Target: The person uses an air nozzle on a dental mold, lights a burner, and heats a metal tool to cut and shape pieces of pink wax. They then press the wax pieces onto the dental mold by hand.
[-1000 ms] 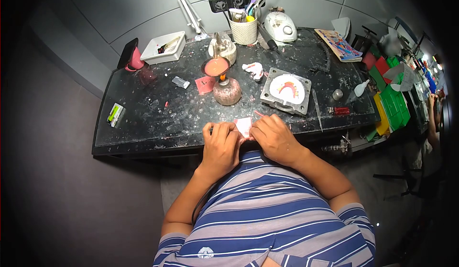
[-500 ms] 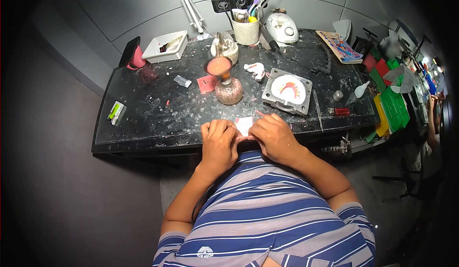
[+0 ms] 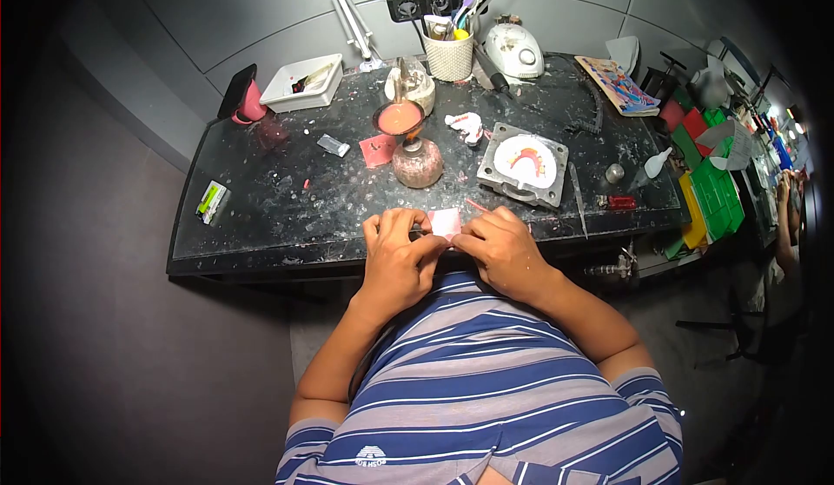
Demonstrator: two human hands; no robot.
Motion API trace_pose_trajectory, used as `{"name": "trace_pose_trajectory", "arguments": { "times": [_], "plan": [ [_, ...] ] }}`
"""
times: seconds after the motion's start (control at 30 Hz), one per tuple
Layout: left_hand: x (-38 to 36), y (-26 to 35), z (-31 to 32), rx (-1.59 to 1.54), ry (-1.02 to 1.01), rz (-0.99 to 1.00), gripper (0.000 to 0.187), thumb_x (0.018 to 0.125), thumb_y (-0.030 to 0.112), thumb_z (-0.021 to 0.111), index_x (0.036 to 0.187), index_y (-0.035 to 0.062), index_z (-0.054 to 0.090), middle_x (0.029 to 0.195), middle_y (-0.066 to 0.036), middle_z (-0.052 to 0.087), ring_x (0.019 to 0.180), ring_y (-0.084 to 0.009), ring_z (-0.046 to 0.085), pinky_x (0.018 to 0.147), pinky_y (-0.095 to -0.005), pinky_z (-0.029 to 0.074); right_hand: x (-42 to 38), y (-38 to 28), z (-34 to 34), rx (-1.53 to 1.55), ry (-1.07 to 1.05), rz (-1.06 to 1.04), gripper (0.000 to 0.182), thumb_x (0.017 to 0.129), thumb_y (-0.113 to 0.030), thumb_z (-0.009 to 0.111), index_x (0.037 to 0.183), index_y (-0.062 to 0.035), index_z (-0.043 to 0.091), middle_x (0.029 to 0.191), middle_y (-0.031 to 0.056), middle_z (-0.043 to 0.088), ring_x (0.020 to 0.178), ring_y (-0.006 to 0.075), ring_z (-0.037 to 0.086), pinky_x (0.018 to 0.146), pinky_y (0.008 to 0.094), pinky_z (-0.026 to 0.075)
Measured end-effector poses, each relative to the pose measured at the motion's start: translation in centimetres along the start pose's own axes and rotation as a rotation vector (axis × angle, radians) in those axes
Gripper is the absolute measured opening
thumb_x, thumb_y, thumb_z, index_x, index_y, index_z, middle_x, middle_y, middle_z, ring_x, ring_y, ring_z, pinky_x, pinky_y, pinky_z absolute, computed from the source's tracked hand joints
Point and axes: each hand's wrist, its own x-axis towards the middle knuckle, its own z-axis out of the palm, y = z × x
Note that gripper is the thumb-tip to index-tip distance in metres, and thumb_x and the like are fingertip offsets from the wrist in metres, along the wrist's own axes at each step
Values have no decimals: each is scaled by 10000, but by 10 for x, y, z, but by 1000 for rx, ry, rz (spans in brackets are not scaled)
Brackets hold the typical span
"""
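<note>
At the front edge of the bench, my left hand (image 3: 398,255) and my right hand (image 3: 504,250) pinch a small pale pink wax sheet (image 3: 445,222) between them. The thumbs nearly meet at its lower edge, and part of the sheet is hidden by my fingers. Beyond my hands stands a round glass spirit burner (image 3: 418,165), with a metal ladle (image 3: 399,120) of molten pink wax over its flame. A darker pink wax piece (image 3: 376,150) lies beside the burner. To the right is a metal denture flask (image 3: 495,172) holding white plaster and a pink arch with teeth (image 3: 526,165).
A metal spatula (image 3: 578,202), a red-handled item (image 3: 618,202) and a white bulb-shaped piece (image 3: 656,163) lie to the right. Farther back are a white tray (image 3: 330,94), a woven cup (image 3: 449,61) of tools and a white machine (image 3: 512,55). Green bins (image 3: 719,198) adjoin the bench's right side.
My left thumb has extended across toward the right thumb at the sheet's lower edge. Both hands keep hold of the wax sheet in nearly the same place.
</note>
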Motion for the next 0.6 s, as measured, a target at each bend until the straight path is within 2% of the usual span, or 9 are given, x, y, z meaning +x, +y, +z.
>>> {"name": "trace_pose_trajectory", "arguments": {
  "times": [0.23,0.3,0.53,0.6],
  "plan": [
    [-2,-1,2,15,12,4,163,808,140,842,967,169,820,1084,-28,643,1094,-256,582,977,-442,348,-10,0,-5,-40,41,-45,193,895,-67,650,1060,-41,747,974,79,685,934,270,662,852,406,494],
    [-4,-2,3,14,30,2,159,811,144,847,966,170,819,1071,-23,645,1082,-251,586,972,-438,350,-14,2,-3,-24,18,-51,311,843,-6,693,1145,-46,757,1065,77,695,992,272,665,875,407,486],
    [-8,-4,0,-3,81,4,161,814,138,862,965,165,815,1010,-11,653,1042,-242,598,955,-421,355,-16,-1,-1,-24,8,-32,292,878,-27,669,1159,-24,748,1109,98,692,1034,285,658,902,414,482],
    [-11,-5,0,-7,83,0,159,815,141,863,965,163,817,1008,-11,655,1042,-242,598,952,-419,357,-14,-2,-3,-50,48,-53,189,933,-72,627,1073,0,732,1051,102,695,983,270,668,875,408,495]
  ]
}}
